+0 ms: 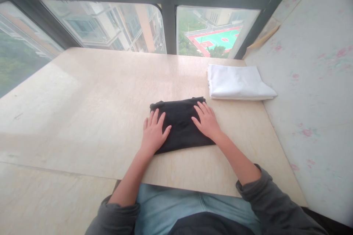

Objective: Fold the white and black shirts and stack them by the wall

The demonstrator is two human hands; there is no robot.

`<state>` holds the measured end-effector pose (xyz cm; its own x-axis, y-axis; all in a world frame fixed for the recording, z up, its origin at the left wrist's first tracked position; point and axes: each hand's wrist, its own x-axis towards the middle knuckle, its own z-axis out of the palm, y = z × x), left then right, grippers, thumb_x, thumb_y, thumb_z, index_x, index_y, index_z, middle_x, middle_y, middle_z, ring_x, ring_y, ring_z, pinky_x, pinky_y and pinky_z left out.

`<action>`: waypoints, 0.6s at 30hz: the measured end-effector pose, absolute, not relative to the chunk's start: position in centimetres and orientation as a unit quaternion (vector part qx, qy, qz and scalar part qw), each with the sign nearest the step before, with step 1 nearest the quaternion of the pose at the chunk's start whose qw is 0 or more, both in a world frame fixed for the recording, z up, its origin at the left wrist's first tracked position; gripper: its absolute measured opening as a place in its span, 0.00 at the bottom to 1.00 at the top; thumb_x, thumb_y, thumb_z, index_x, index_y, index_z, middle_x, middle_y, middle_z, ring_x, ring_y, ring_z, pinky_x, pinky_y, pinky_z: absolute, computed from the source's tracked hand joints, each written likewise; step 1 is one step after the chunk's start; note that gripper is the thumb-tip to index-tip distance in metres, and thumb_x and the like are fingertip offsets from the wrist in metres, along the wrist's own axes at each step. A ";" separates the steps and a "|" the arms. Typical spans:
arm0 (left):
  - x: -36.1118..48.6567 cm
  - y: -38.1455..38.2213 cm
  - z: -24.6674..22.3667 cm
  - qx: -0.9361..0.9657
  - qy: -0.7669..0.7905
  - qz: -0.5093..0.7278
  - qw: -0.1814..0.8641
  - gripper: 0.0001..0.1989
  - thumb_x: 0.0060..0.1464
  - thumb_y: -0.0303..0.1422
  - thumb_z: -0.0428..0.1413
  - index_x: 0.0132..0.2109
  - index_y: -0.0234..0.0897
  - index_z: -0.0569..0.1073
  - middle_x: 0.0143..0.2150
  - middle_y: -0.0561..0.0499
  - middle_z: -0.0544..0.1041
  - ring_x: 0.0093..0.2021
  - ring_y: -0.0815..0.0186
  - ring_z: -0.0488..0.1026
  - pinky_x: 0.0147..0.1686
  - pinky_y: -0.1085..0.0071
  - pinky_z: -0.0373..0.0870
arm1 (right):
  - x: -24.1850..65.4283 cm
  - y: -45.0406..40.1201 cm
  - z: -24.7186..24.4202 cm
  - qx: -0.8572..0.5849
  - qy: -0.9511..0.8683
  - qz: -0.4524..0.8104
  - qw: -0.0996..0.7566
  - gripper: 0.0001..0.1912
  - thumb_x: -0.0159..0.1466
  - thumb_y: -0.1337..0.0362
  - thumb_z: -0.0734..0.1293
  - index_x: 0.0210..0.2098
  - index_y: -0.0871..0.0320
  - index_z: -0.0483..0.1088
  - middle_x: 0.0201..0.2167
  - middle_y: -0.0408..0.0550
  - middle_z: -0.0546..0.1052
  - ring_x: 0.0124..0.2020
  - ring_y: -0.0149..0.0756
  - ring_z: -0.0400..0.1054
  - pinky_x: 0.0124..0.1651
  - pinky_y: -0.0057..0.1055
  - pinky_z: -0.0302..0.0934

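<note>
A black garment [183, 128], folded into a flat rectangle, lies on the pale stone-like sill [96, 110] in front of me. My left hand [154, 132] rests on its left side with the fingers spread and pointing away from me. On the right side of the cloth lies my right hand [206, 119], palm down, fingers apart. Neither hand grips the fabric. Small uneven edges show along the garment's far side. Beyond my right hand, a folded white cloth [237, 82] sits apart from the black one.
Dark window frames [169, 18] border the far side of the sill, with buildings and a sports court outside. A wall with flowered paper [311, 99] stands along the right; its paper peels near the window. The sill's front edge runs just before my lap.
</note>
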<state>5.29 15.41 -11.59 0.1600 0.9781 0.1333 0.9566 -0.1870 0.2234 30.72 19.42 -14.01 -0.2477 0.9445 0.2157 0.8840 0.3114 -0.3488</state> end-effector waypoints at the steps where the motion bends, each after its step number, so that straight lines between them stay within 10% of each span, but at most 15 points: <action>1: 5.3 15.2 -11.5 0.752 0.642 0.145 0.041 0.30 0.64 0.44 0.48 0.68 0.33 0.61 0.73 0.36 0.53 0.72 0.45 0.50 0.67 0.45 0.53 | 30.9 19.3 -14.0 -0.586 -0.778 0.076 0.214 0.28 0.70 0.56 0.58 0.66 0.60 0.61 0.69 0.58 0.59 0.71 0.52 0.47 0.69 0.53 0.49; 5: 4.5 14.0 -10.5 0.675 0.696 0.234 0.080 0.31 0.62 0.41 0.50 0.67 0.29 0.59 0.66 0.32 0.63 0.66 0.46 0.61 0.63 0.50 0.61 | 32.0 17.9 -13.4 -0.652 -0.698 0.067 0.287 0.28 0.68 0.61 0.58 0.65 0.66 0.60 0.61 0.65 0.67 0.64 0.52 0.59 0.64 0.50 0.57; 13: 1.5 11.8 -8.4 0.351 0.729 0.345 0.477 0.35 0.53 0.54 0.56 0.61 0.36 0.69 0.54 0.40 0.78 0.45 0.56 0.78 0.37 0.65 0.74 | 33.1 14.0 -10.7 -0.738 -0.527 0.329 0.263 0.25 0.64 0.52 0.64 0.54 0.62 0.72 0.40 0.56 0.80 0.42 0.46 0.75 0.47 0.38 0.65; 18: 1.6 9.3 -7.9 0.309 0.661 0.351 0.587 0.27 0.52 0.53 0.59 0.49 0.36 0.79 0.50 0.43 0.81 0.51 0.54 0.77 0.55 0.60 0.71 | 33.6 10.7 -10.5 -0.691 -0.533 0.431 0.229 0.22 0.64 0.48 0.62 0.33 0.61 0.75 0.27 0.50 0.77 0.33 0.43 0.74 0.37 0.34 0.63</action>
